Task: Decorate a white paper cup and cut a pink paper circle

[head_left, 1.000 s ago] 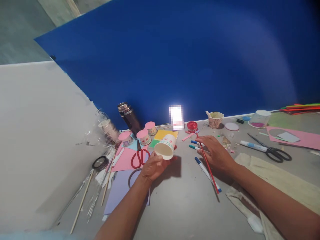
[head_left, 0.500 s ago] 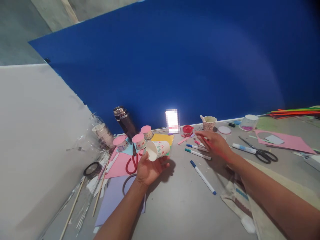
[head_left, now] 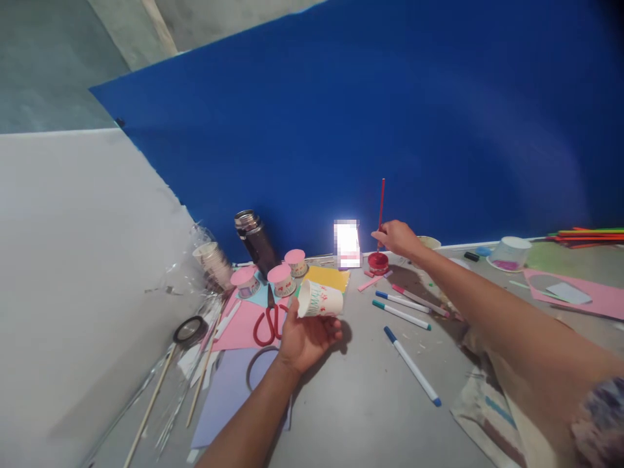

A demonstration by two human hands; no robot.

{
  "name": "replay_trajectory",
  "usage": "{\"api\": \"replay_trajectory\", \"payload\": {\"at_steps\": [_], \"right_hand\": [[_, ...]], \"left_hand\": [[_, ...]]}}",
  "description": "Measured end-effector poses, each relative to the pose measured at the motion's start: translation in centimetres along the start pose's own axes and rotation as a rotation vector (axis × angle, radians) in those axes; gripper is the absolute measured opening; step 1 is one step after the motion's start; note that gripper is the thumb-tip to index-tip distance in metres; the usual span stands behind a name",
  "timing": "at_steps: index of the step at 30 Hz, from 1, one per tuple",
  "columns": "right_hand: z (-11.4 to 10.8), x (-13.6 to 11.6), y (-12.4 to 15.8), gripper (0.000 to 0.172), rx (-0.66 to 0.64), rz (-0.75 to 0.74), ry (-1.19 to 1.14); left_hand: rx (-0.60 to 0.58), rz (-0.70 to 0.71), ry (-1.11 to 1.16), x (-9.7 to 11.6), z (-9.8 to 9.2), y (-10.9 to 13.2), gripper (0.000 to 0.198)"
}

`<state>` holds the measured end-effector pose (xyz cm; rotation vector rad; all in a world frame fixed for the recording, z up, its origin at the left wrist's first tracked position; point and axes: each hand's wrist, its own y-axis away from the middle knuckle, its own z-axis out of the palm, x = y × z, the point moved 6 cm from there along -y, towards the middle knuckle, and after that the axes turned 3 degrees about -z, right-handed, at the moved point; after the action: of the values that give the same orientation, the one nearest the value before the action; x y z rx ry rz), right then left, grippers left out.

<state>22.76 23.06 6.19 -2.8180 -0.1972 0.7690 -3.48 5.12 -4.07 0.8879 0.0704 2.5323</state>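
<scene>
My left hand (head_left: 309, 338) holds a white paper cup (head_left: 324, 300) tipped on its side, its mouth facing left, with green lettering and small red shapes on its wall. My right hand (head_left: 398, 238) pinches a red-handled paintbrush (head_left: 382, 201) upright. The brush's lower end is over or in a small round pot of red paint (head_left: 377, 262); its tip is hard to make out. Left of the held cup stand several short cups with pink tops (head_left: 281, 278). Red-handled scissors (head_left: 267, 325) lie beside my left hand.
A dark flask (head_left: 256, 244) and stacked paper cups (head_left: 213, 263) stand at the left. Several markers (head_left: 412, 365) lie in the middle. A bright, blurred upright panel (head_left: 347, 244) stands against the blue board (head_left: 341, 130). A clear tub (head_left: 510, 252) and pink paper (head_left: 595, 294) are at the right.
My right hand has moved up and towards the paint pot, and the brush has swung from slanted to upright. My left hand still holds the cup. The whole view has shifted slightly.
</scene>
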Motion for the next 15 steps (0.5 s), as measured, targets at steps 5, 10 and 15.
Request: {"api": "replay_trajectory", "payload": {"at_steps": [5, 10, 15], "right_hand": [[2.1, 0.9, -1.0, 0.038, -0.019, 0.051, 0.103], [2.0, 1.4, -1.4, 0.036, -0.023, 0.078, 0.155], [-0.3, 0.5, 1.7, 0.046, 0.021, 0.103, 0.211]], "left_hand": [[0.119, -0.002, 0.047, 0.0, 0.0, 0.1, 0.062], [0.194, 0.009, 0.108, -0.1, -0.2, 0.1, 0.048], [0.197, 0.016, 0.136, -0.1, -0.2, 0.2, 0.046]]}}
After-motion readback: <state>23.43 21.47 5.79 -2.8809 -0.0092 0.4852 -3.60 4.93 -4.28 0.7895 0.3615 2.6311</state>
